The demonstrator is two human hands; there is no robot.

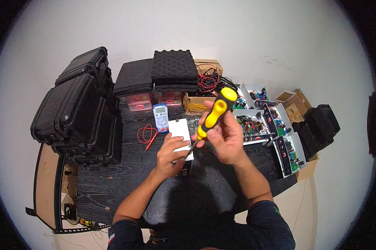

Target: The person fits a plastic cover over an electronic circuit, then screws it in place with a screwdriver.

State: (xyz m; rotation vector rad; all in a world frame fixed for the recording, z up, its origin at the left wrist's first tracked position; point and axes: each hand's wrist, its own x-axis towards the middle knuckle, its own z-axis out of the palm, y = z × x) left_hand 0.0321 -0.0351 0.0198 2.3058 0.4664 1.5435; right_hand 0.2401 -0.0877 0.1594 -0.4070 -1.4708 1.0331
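My right hand (227,139) grips a yellow and black screwdriver (216,116) by its handle, which tilts up to the right. Its shaft points down and left to the lower edge of a flat white panel (178,128). My left hand (170,155) holds this panel, fingers across its face and thumb close to the screwdriver tip. The tip itself is too small to make out. A dark part shows under the panel's lower end, mostly hidden. Beside the panel's upper left lies a blue-edged multimeter (161,118) with red test leads (149,143).
Black hard cases (69,108) are stacked at the left. Foam sheets (174,66) sit at the back above red-tinted boxes (138,102). Cables (210,81) lie behind my right hand. Several open white housings (285,160) with circuit boards fill the right side, near cardboard boxes (298,106).
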